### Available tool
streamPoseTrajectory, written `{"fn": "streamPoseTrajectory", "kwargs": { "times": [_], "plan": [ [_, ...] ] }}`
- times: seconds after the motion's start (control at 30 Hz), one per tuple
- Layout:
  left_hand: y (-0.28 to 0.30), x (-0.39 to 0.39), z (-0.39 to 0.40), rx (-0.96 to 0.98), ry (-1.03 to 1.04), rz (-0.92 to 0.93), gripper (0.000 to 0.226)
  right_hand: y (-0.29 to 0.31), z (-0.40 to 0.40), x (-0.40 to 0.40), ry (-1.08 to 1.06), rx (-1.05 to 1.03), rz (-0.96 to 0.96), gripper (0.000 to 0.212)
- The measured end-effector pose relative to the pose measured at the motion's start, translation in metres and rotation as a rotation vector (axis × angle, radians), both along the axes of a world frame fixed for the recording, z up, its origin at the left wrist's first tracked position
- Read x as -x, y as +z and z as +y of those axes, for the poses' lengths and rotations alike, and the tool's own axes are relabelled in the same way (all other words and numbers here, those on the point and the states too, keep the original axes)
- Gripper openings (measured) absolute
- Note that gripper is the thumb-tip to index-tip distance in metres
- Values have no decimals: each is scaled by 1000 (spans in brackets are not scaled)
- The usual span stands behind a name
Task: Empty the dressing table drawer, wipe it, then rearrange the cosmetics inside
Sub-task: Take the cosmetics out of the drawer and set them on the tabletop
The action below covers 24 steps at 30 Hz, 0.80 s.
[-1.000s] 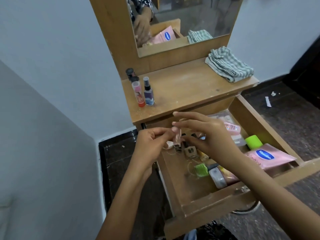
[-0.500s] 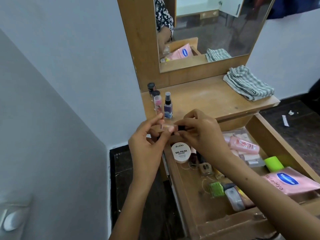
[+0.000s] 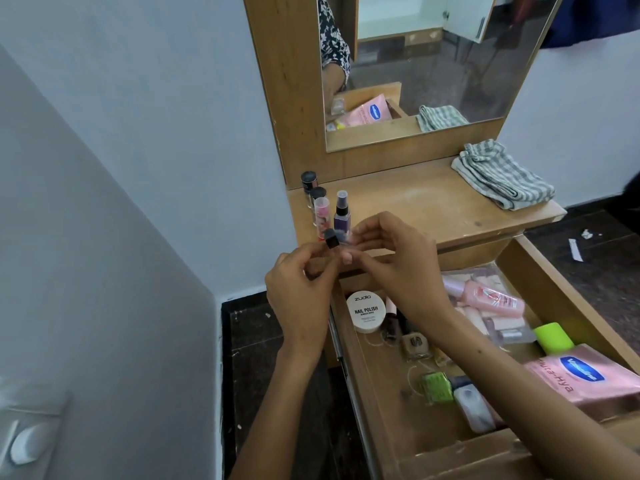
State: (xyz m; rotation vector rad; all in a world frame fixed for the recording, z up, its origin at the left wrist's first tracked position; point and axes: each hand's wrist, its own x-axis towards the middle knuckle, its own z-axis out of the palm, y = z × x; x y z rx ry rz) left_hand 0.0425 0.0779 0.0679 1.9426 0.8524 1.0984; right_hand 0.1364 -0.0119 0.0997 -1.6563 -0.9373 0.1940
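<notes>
From the head camera I see both hands raised over the front left corner of the dressing table top (image 3: pixel 433 199), meeting on one small bottle (image 3: pixel 337 242). My left hand (image 3: pixel 299 292) pinches its square black cap (image 3: pixel 331 238) between thumb and fingertips; my right hand (image 3: pixel 398 268) curls its fingers around the pale body, which is mostly hidden. Just behind them on the top stand a purple spray bottle (image 3: pixel 342 216), a pink tube (image 3: pixel 321 214) and two dark-capped vials (image 3: pixel 312 190). A folded striped cloth (image 3: pixel 502 178) lies at the far right corner. Below, the drawer (image 3: pixel 377 393) is pulled open and still full: a white nail polish remover tub (image 3: pixel 366 311), small polish bottles (image 3: pixel 412 341), a green sachet (image 3: pixel 436 388), a pink lotion bottle (image 3: pixel 491 301), a lime cap (image 3: pixel 553 337) and a pink pouch (image 3: pixel 588 379).
</notes>
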Motion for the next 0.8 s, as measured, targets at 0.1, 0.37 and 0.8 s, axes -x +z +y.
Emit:
{"fn": "streamPoseTrajectory", "kwargs": {
  "times": [0.1,0.37,0.8],
  "plan": [
    [-2,-4,3,-20,62,39,30,-4,-12,-5,-26,35,-80,17],
    [-9,-6,3,-116,93,114,30,-18,-41,-7,-64,107,-119,7],
    [-9,3,-4,-176,109,36,31,-17,-58,-8,-66,111,-105,6]
  ]
}}
